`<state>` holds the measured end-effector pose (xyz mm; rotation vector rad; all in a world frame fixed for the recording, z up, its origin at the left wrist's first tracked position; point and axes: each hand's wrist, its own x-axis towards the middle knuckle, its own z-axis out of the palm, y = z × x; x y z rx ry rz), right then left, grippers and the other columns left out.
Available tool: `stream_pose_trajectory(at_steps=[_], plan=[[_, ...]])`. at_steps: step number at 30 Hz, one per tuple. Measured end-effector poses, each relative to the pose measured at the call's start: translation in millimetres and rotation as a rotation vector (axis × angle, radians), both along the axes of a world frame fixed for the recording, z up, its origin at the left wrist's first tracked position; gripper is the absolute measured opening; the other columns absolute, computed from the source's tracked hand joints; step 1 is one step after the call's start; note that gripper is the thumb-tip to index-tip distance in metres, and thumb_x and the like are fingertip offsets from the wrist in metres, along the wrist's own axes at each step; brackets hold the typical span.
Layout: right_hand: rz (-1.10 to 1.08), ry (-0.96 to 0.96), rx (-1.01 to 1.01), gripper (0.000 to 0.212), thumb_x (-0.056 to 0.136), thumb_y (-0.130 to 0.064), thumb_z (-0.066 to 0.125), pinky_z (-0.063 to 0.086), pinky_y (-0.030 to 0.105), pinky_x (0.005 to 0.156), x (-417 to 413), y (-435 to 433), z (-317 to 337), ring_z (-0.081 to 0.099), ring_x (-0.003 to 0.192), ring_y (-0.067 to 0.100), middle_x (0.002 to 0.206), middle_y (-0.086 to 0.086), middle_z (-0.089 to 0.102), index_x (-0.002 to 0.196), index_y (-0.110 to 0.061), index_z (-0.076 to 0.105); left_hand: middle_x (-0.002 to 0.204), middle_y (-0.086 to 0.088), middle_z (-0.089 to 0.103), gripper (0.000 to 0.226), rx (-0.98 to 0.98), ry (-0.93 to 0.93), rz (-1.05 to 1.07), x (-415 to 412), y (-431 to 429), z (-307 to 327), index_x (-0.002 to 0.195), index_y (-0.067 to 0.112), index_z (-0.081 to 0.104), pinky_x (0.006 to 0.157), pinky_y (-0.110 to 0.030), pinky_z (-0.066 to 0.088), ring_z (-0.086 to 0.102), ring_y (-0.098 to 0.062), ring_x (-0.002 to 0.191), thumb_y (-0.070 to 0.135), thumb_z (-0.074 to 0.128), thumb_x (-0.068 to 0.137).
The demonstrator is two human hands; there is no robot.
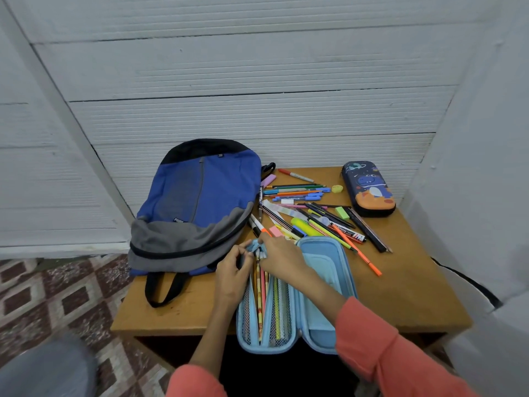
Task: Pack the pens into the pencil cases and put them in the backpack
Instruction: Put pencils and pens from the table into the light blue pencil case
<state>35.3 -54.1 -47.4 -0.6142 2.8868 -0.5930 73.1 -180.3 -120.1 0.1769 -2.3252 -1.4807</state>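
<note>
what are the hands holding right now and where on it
Both the left hand and right hand pinch the open light blue pencil case at its far end, by the inner pocket's edge around the pencils.

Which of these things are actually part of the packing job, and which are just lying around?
In the job: backpack, open blue pencil case, space-print pencil case, loose pens.
Just lying about: green eraser, pink eraser, small yellow item.
</note>
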Motion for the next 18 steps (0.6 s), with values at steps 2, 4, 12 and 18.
stream_pose_trajectory(at_steps=[2, 4, 12, 18], plan=[[-0.014, 0.001, -0.025, 0.038, 0.088, -0.019, 0.061, 0.041, 0.034, 0.071, -1, 3, 1, 0.059, 0.101, 0.031, 0.110, 0.011, 0.062, 0.123, -0.018, 0.048, 0.123, 0.016, 0.064, 0.020, 0.003, 0.001, -0.002, 0, 0, 0, 0.076, 0.019, 0.053, 0.085, -0.030, 0.050, 0.061, 0.001, 0.106, 0.016, 0.056, 0.096], [-0.013, 0.020, -0.055, 0.037, 0.088, -0.020, 0.061, 0.038, 0.032, 0.067, 0, 5, 1, 0.059, 0.096, 0.029, 0.101, 0.008, 0.062, 0.123, -0.020, 0.048, 0.123, 0.016, 0.064, 0.021, -0.006, 0.006, 0.002, 1, -1, 1, 0.076, 0.020, 0.052, 0.081, -0.027, 0.049, 0.062, 0.001, 0.103, 0.016, 0.056, 0.096], [0.064, 0.066, 0.027, 0.023, 0.096, -0.026, 0.049, 0.035, 0.029, 0.065, 6, 5, 5, 0.056, 0.081, 0.024, 0.081, 0.001, 0.055, 0.089, -0.019, 0.069, 0.121, 0.015, 0.064, 0.018, -0.001, 0.003, 0.003, 1, 0, 1, 0.078, 0.013, 0.054, 0.074, -0.010, 0.045, 0.061, 0.008, 0.095, 0.012, 0.056, 0.096], [0.102, -0.025, 0.145, 0.024, 0.093, -0.024, 0.047, 0.038, 0.032, 0.073, 4, 6, 12, 0.056, 0.086, 0.027, 0.090, 0.004, 0.062, 0.090, -0.018, 0.070, 0.120, 0.016, 0.064, 0.019, 0.008, 0.007, 0.001, 0, -1, -2, 0.077, 0.016, 0.054, 0.075, -0.025, 0.046, 0.061, -0.004, 0.089, 0.014, 0.057, 0.095]])
